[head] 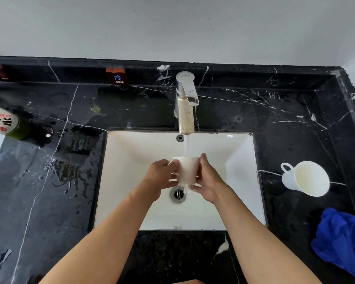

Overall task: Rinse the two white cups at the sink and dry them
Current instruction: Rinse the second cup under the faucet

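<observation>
Both hands — left, right — hold cup under running faucet.

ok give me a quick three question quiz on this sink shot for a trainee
1. True or false: the tap is running.
2. Where is the second cup? A) in the sink B) on the counter right of the sink C) under the blue cloth
3. Which hands hold the cup being rinsed?

Key: 1 true. 2 B. 3 both, left hand and right hand.
</observation>
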